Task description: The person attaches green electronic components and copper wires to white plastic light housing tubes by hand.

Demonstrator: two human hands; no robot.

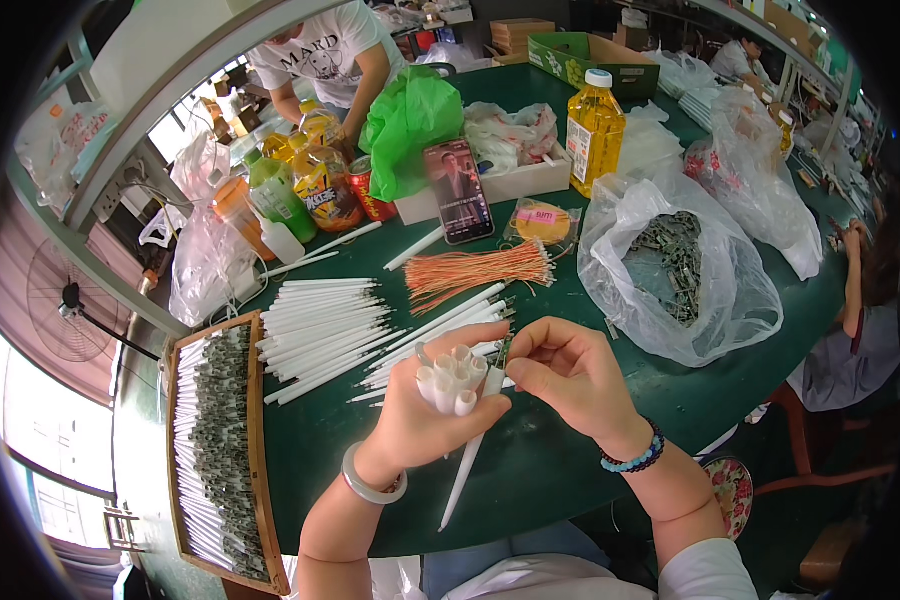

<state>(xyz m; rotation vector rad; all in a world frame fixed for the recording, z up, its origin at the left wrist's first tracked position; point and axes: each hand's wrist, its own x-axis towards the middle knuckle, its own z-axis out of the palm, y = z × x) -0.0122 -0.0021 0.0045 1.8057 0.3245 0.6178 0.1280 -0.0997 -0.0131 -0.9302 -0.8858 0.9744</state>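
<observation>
My left hand (405,405) is wrapped round a bunch of white plastic tubes (452,380), their round ends facing up. One more white tube (462,480) slants down between its thumb and fingers. My right hand (575,375) pinches a small green circuit board strip (504,350) at that tube's upper end; whether the strip is inside the tube cannot be made out. Beyond my hands lie a fan of white tubes (320,330) and a bundle of orange wires (480,275). To the right, a clear plastic bag (610,300) holds many dark green circuit boards (675,265).
At left, a wooden tray (263,450) holds rows of white tubes with boards. A phone (460,195) leans against a white box (530,180). Bottles, including a yellow one (595,135), and a green bag (410,120) stand farther back. Another person (330,55) is across the table.
</observation>
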